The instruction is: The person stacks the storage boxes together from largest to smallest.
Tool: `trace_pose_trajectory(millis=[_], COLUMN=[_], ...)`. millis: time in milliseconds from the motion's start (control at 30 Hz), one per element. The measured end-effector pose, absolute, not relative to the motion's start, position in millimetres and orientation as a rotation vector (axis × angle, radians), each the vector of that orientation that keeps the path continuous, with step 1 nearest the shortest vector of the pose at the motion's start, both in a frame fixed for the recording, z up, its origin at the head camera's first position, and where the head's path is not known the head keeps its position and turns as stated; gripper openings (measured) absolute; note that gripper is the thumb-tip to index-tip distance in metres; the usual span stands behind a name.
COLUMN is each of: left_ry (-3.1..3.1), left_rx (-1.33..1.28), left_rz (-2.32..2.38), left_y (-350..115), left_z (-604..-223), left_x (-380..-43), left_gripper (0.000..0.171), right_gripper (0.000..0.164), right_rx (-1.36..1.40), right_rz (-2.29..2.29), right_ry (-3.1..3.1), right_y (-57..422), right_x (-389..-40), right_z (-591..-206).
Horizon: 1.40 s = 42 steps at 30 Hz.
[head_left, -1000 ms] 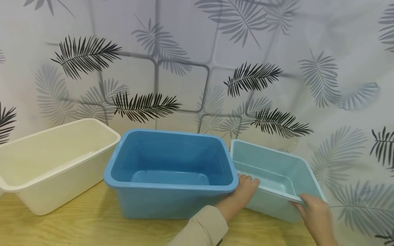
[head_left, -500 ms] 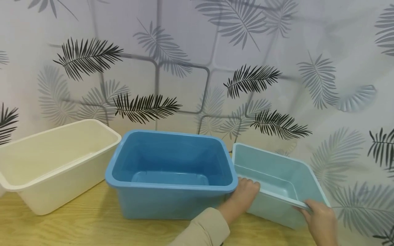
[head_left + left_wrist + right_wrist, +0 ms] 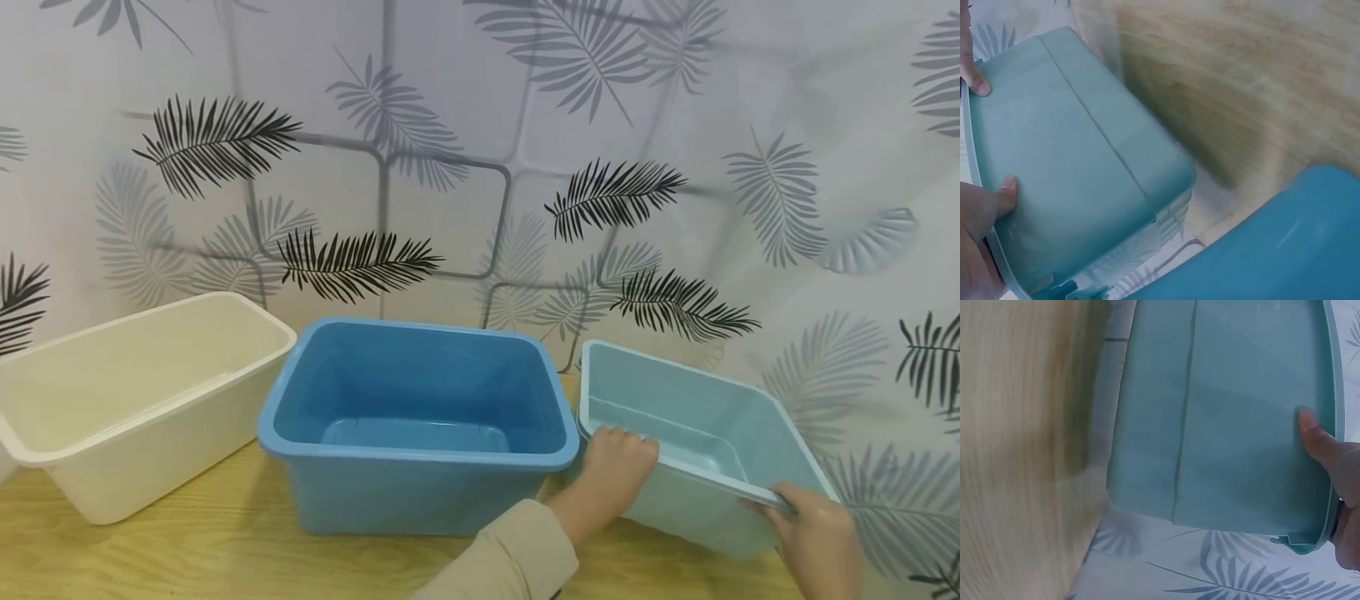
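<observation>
pale teal, the tub (image 3: 675, 508) sits at the right end of the row, just beside the blue tub (image 3: 420, 500), and both hands have it by its near rim. the left grip (image 3: 618, 468) is clamped over that rim toward the blue tub's side: the fingers (image 3: 628, 442) curl over the edge, and in the left wrist view the thumb (image 3: 1006, 195) presses flat on the outer wall. thumb and fingers stand apart by little more than the rim between them. the right grip (image 3: 819, 529) pinches the same rim close to its right near corner, thumb outside on the wall, as the right wrist view also shows; its fingers are mostly hidden behind the edge. the pale teal tub's mouth faces up, with its bare floor in sight. whether its base touches the worktop (image 3: 210, 554) cannot be told. the blue tub stands on the wood-grained worktop in the middle, and the cream tub (image 3: 172, 450) is set at an angle to the left. a beige sleeve (image 3: 517, 550) covers the left forearm. behind everything hangs a pale leaf-patterned backdrop (image 3: 450, 217).
</observation>
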<state>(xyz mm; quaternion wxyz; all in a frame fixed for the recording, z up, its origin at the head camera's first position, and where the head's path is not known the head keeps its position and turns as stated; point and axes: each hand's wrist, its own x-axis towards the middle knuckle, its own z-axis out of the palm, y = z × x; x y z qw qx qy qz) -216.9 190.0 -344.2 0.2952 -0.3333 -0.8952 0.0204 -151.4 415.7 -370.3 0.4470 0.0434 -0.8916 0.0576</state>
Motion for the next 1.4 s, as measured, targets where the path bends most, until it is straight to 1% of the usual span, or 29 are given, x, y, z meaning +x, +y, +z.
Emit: trace_pose_trajectory(millis=[67,100,133,300,333,500,533,567,733,1100,1200,1300,1400], left_ry=[-2.375,-2.380,-2.382,-2.445,-2.461,-2.488,-2.480,-2.472,-2.434,-2.452,-2.460,-2.451,-2.429], left_rx=[-0.879,-0.875,-0.873,-0.868,-0.865,-0.862,-0.862,-0.861,-0.838,-0.820,-0.830,-0.837,-0.839], left_rz=[0.054,0.055,0.060,0.077,0.083,0.082,0.075,0.070,0.048,0.060,0.049,0.046,0.043], left_y=[190.7,191.5,191.8,192.1,191.8,190.6,190.2,189.9,187.8,183.6,181.4,177.5,172.6], left_z=[-340.0,-338.5,-336.7,-324.5,-321.5,-307.2,-304.9,-302.7,-290.1,-262.5,-255.8,-249.4,-244.0], left_x=[-216.5,-216.8,-216.9,-217.4,-217.7,-218.7,-219.0,-219.3,-220.5,-219.9,-219.7,-219.9,-220.4], left_gripper=[0.013,0.013,0.014,0.010,0.010,0.008,0.008,0.009,0.016,0.023,0.021,0.013,0.017], right_gripper=[0.069,0.078,0.081,0.081,0.077,0.079,0.080,0.085,0.084,0.088,0.090,0.090,0.089], right_rx=[0.085,0.096,0.096,0.113,0.111,0.129,0.124,0.123,0.110,0.139,0.136,0.141,0.148], right_rz=[0.154,0.150,0.144,0.132,0.134,0.113,0.101,0.089,0.057,-0.007,-0.025,-0.042,-0.036], right_ry=[-2.231,-2.224,-2.221,-2.223,-2.236,-2.226,-2.227,-2.220,-2.247,-2.192,-2.182,-2.174,-2.175], right_y=[416.5,416.8,416.8,414.6,413.9,412.7,412.3,411.9,408.9,404.7,403.8,402.9,401.7], right_x=[-149.8,-149.5,-149.2,-147.8,-147.8,-148.0,-148.0,-148.0,-147.7,-148.0,-148.1,-148.2,-148.0], right_z=[-365.5,-362.9,-360.3,-345.9,-342.8,-327.9,-325.0,-322.1,-306.4,-274.2,-268.3,-262.9,-257.0])
